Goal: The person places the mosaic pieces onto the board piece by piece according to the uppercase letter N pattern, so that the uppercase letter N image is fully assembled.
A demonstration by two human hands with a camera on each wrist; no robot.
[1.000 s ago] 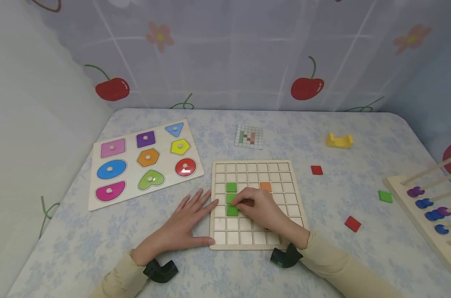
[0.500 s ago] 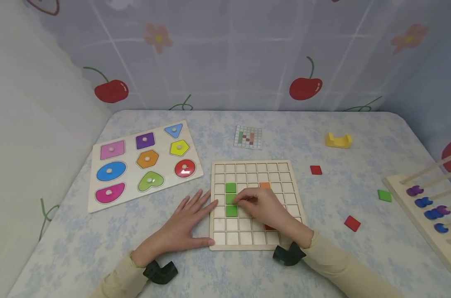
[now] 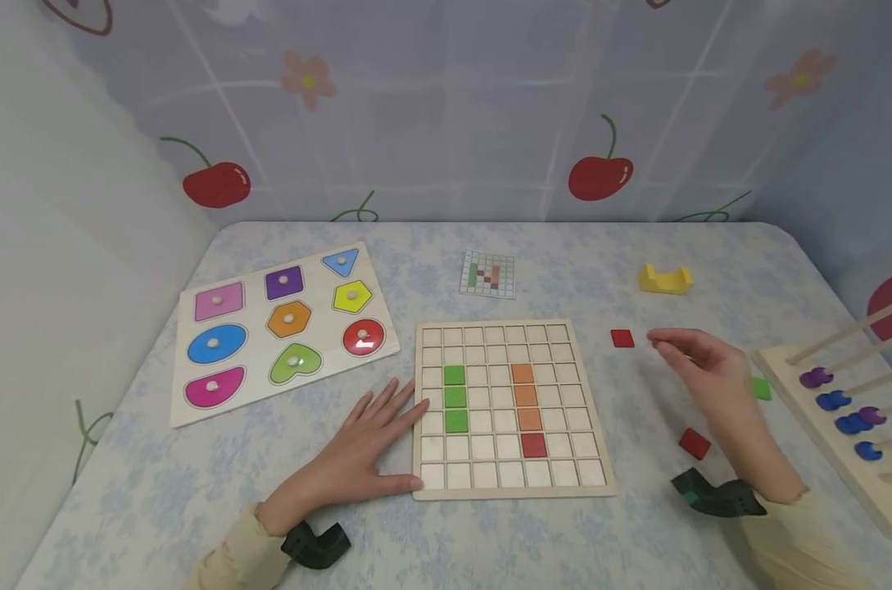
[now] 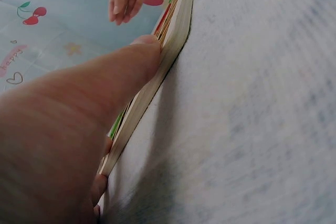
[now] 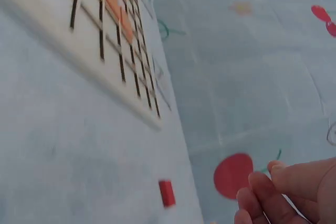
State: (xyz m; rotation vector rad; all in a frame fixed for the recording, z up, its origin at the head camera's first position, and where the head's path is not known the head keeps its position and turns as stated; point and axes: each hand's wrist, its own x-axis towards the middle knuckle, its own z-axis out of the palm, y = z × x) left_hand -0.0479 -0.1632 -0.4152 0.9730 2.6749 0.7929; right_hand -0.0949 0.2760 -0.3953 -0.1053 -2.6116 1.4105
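A wooden grid board bears a column of three green tiles, a column of three orange tiles and one red tile below the orange ones. My left hand lies spread on the table, its thumb and fingertips at the board's left edge. In the left wrist view the thumb touches the frame. Off the board to the right, my right hand hovers with loosely bent fingers and nothing in them. Its fingertips point at a loose red tile, also in the right wrist view.
A second red tile and a partly covered green tile lie by the right forearm. A small pattern card and a yellow block lie behind. A shape puzzle stands left, a peg rack with beads right.
My right hand has left the green column and moved right, off the board to beside the loose red tile. The orange column and red tile below it are uncovered. My left hand stays.
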